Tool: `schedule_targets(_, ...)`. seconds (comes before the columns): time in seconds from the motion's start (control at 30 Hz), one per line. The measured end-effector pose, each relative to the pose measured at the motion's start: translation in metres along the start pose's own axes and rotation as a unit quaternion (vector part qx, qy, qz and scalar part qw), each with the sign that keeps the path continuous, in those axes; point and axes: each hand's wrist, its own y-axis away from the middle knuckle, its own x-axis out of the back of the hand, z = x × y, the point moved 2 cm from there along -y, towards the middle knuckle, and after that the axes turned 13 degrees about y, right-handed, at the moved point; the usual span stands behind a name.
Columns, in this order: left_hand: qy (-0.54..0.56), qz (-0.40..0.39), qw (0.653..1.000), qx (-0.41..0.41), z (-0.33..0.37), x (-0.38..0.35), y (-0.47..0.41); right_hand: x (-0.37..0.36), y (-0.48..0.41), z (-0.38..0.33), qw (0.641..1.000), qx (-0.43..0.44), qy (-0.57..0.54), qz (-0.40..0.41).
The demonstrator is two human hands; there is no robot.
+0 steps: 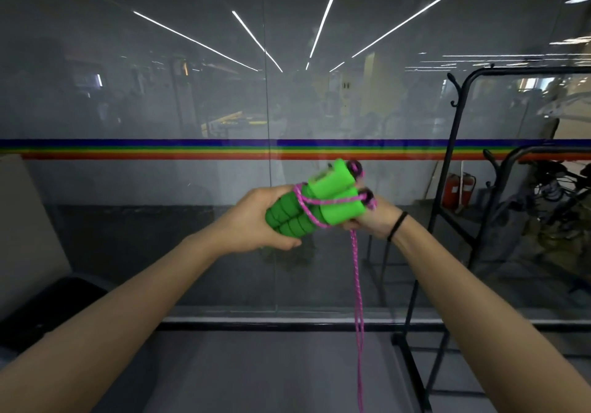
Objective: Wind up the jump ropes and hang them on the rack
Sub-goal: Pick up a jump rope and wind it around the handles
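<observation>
Jump rope [316, 203] is held in mid-air at the middle of the view, in front of a glass wall [160, 76], with both hands on it.

At the far left a white panel [19, 220] stands, and below it lies a dark rounded object [48, 304] that I cannot identify. A rainbow stripe [160, 150] runs across the glass wall from edge to edge.

The left hand [256, 220] is wrapped around the ribbed foam ends of the two green handles [332, 201], which lie side by side and tilt up toward the right. The pink cord [356, 278] crosses over the handles in a couple of turns near their middle. At the upper ends two dark caps [366, 195] show where the cord enters.

The right hand [374, 220] is curled under the smooth cap end of the handles and grasps the jump rope there; its fingertips are mostly hidden behind the green plastic. A black band [396, 225] circles that wrist. From beneath the right hand the cord drops in two strands, straight down and out of the bottom of the view.

Just right of the hands stands the black metal rack [446, 169], with curled hooks at its upper corner and a base bar on the floor. Behind the glass, seen through the rack's frame, are red fire extinguishers [457, 188]. Further right the clutter is too blurred to tell.
</observation>
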Motion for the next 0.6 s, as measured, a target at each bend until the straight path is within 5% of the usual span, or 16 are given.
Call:
schedule_targets(0.07, 0.018, 0.055, 0.998, -0.003, -0.005, 0.007, -0.002, -0.005, 0.001, 0.014, 0.988, -0.052, 0.117, 0.091)
schedule_targets(0.23, -0.011, 0.156, 0.986, 0.062, -0.021, 0.021, 0.001, -0.034, 0.005, 0.009, 0.936, -0.072, 0.341, 0.046)
schedule_targets(0.33, -0.232, 0.085, 0.965, 0.086, -0.020, 0.015, 0.008, -0.038, 0.003, -0.004, 0.839, -0.047, 0.542, -0.008)
schedule_targets(0.43, -0.419, 0.016, 0.902, 0.102, -0.012, 0.007, 0.011, -0.039, 0.000, -0.019, 0.791, -0.050, 0.608, -0.051)
schedule_targets(0.53, -0.473, -0.057, 0.876, 0.076, -0.004, 0.003, 0.012, -0.039, -0.007, -0.036, 0.781, -0.017, 0.620, -0.066)
schedule_targets(0.6, -0.456, -0.101, 0.881, 0.078, 0.003, 0.006, 0.014, -0.035, -0.011, -0.044, 0.809, 0.003, 0.584, -0.066)
